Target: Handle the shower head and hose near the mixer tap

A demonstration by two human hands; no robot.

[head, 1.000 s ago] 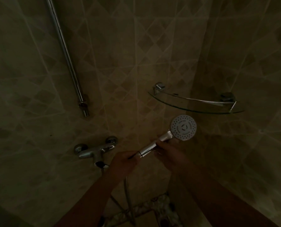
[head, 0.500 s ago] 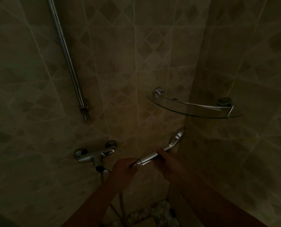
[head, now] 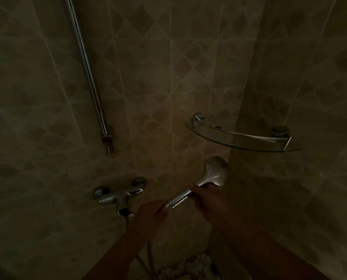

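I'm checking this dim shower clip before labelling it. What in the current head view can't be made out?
- Spray face of the shower head: turned away, only its back shows.
- Joint between handle and hose: covered by the left hand.
- Upper handle: wrapped by the right hand.
- Hose: lost in darkness near the bottom edge.
- Riser rail: cut off by the top edge.
- Glass shelf: too dim to tell whether anything lies on it.

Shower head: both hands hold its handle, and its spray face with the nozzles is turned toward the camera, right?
Not quite. Both the left hand and the right hand do hold the handle, but the head view shows the shower head with its smooth chrome back toward the camera; the spray face is turned away.
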